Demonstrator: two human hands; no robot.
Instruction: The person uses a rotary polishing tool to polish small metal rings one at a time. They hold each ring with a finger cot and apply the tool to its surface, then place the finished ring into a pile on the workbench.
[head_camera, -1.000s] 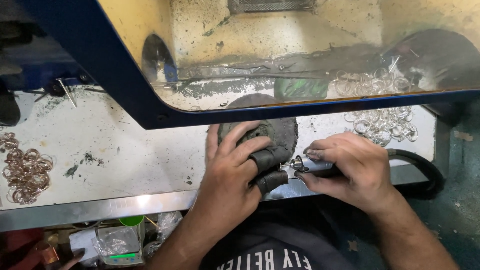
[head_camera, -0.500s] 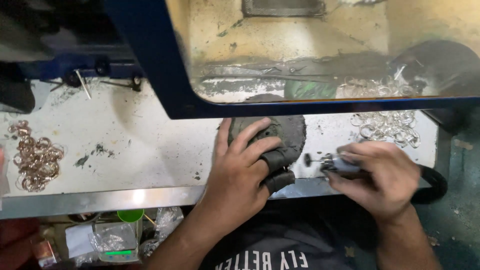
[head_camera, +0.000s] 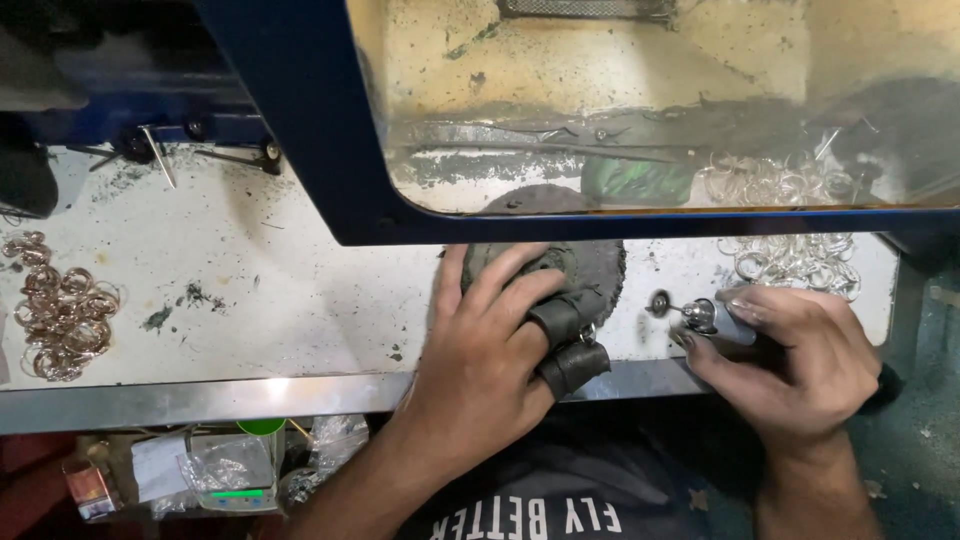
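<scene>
Left hand (head_camera: 490, 345): we see it laid palm-down over a dark round pad (head_camera: 590, 265), thumb and two fingers wrapped in black guards (head_camera: 572, 368) – likely protection against abrasion. Between those guarded tips a small ring (head_camera: 589, 333) seems pinched; it is too small for us to be sure.

Right hand (head_camera: 790, 365): closed around a slim rotary handpiece (head_camera: 712, 318), gripped pen-fashion near its nose, which suits fine control. Its small round tip (head_camera: 659, 303) points toward the left hand, just apart from the guarded fingers.

Pose: both wrists rest near the metal front edge (head_camera: 200, 400) of the white surface (head_camera: 250, 280), forearms coming up from below – we judge this a bracing stance.

Beyond the hands: a blue-framed clear shield (head_camera: 300, 130) hangs over the work, presumably to catch dust.

Beyond the right hand: a heap of silvery rings (head_camera: 795, 262).

Far to the left of the left hand: a heap of coppery rings (head_camera: 60, 315), kept separate from the silvery ones.
</scene>
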